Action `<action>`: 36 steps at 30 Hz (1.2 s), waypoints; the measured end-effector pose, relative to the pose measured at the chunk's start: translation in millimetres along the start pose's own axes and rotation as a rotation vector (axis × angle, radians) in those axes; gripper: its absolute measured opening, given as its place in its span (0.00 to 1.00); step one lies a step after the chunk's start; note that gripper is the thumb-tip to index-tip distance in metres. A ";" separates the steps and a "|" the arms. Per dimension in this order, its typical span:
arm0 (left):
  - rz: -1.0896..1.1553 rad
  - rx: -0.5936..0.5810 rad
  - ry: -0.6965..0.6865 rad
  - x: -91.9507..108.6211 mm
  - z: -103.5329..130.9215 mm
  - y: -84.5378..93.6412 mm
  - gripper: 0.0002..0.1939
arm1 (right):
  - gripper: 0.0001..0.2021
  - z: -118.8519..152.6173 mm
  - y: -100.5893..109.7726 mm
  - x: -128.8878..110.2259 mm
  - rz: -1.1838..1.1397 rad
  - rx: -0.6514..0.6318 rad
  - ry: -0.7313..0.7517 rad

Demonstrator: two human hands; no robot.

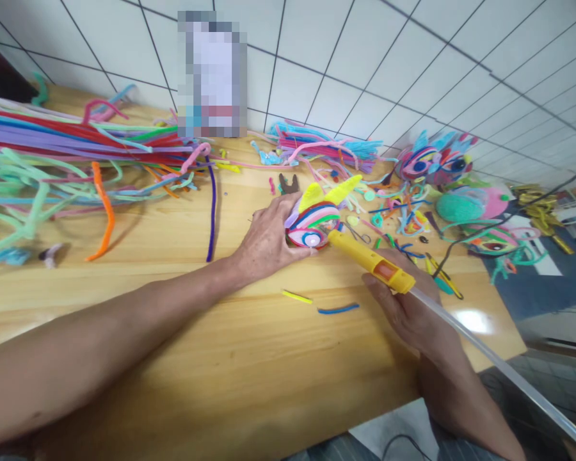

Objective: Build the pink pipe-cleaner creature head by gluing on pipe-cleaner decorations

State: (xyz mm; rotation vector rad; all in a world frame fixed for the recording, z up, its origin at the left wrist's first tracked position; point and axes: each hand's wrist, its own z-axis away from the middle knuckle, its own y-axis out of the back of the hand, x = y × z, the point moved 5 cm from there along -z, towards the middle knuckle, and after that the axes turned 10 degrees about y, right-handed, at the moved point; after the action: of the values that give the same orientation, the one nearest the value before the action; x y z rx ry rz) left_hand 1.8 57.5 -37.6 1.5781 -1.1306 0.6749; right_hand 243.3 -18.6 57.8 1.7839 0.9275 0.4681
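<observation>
My left hand [271, 237] is wrapped round the left side of a colourful pipe-cleaner mask [312, 221], which has a white-and-blue eye, striped bands and yellow horn shapes on top. In my right hand [408, 307] is a yellow hot glue gun [372, 261] with a long clear glue stick running out of its back. The gun's nozzle end is at the mask's right edge; whether it touches cannot be made out. On the table in front of the mask lie a short yellow pipe-cleaner piece [297, 296] and a blue piece [338, 309].
Long pipe cleaners [100, 137] are heaped at the left, and another bundle [324, 147] lies by the tiled wall. Finished-looking colourful pieces [434, 160] and a green-and-pink ball shape [465, 203] stand at the right. A black cable [454, 246] crosses there. Scissors [358, 230] lie among scraps.
</observation>
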 end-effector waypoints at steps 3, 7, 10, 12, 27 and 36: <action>0.002 0.005 0.004 -0.5 -0.2 0.2 0.50 | 0.14 -2.5 -0.5 -0.1 -0.021 -0.020 0.003; -0.023 0.002 0.004 -0.1 -0.5 0.5 0.49 | 0.16 -4.9 -0.6 -2.3 -0.012 -0.017 0.013; -0.025 0.001 -0.004 1.2 -0.8 1.1 0.47 | 0.16 -3.8 -1.5 -1.8 -0.004 -0.030 0.003; -0.022 0.003 -0.011 2.2 -0.9 1.4 0.47 | 0.15 -2.7 -2.0 -0.6 -0.010 -0.040 -0.010; -0.098 0.031 -0.042 1.8 0.3 -1.1 0.47 | 0.13 -7.5 -3.0 -5.3 0.000 -0.027 0.047; -0.116 0.050 -0.033 1.8 0.1 -0.1 0.50 | 0.13 -0.4 -3.0 0.4 0.030 0.010 0.050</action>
State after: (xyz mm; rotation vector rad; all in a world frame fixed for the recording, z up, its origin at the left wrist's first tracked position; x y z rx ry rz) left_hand 2.6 56.8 -36.1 1.6890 -1.0444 0.6055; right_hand 242.1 -17.5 55.1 1.8045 0.9410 0.5301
